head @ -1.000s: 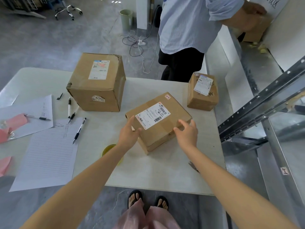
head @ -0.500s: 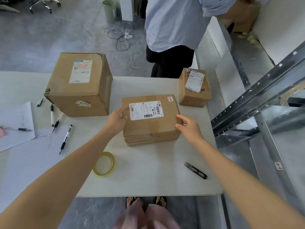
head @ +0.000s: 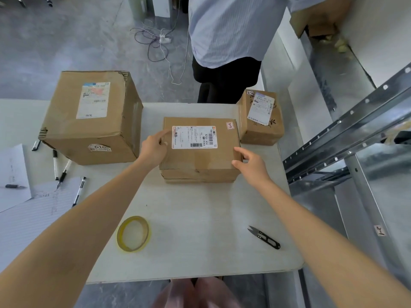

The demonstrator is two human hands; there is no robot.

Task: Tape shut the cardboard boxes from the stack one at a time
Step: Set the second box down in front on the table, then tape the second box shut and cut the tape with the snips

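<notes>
A flat cardboard box (head: 200,158) with a white shipping label lies square on the white table (head: 200,207), in the middle. My left hand (head: 153,150) rests on its left edge, with the index finger stretched onto the top beside the label. My right hand (head: 249,165) touches the box's near right corner with fingers loosely spread. A yellow-rimmed tape roll (head: 133,233) lies flat on the table near me, apart from both hands. Black thread snips (head: 264,237) lie at the near right.
A large cardboard box (head: 93,121) stands to the left and a small labelled box (head: 260,130) at the far right corner. Pens (head: 64,172) and lined paper (head: 33,218) lie left. A person (head: 229,41) stands behind the table. Metal shelving (head: 344,134) borders the right.
The flat box has been turned from a slant to lie square on the table. My hands have eased from holding its sides to touching it.
</notes>
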